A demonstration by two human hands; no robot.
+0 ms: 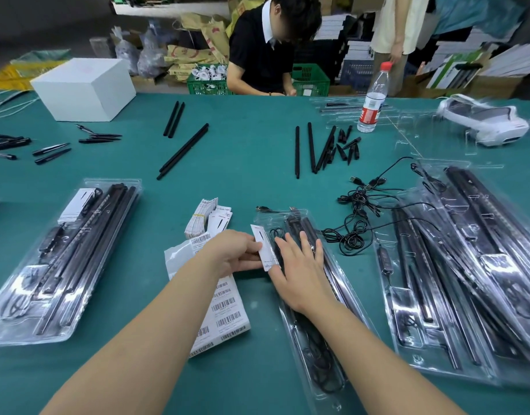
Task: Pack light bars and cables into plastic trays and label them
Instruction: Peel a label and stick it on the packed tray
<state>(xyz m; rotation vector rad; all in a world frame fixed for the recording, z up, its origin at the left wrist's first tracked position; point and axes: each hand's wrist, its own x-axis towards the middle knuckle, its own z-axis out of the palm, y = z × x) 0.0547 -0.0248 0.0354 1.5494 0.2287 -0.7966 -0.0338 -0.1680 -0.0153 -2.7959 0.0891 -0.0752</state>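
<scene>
Our left hand (230,253) pinching a white card (265,251) at the edge of the middle tray (302,298), our right hand (299,265) spread flat on its light bars (299,226), loose cables (356,217) just beside, label sheet (225,310) under our left wrist

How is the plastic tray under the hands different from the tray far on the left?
The middle tray has a right hand lying flat on it, and a left hand pinches a white card at its edge. The left tray is untouched, and its card already lies inside. Both are clear plastic trays holding black light bars and cables.
</scene>
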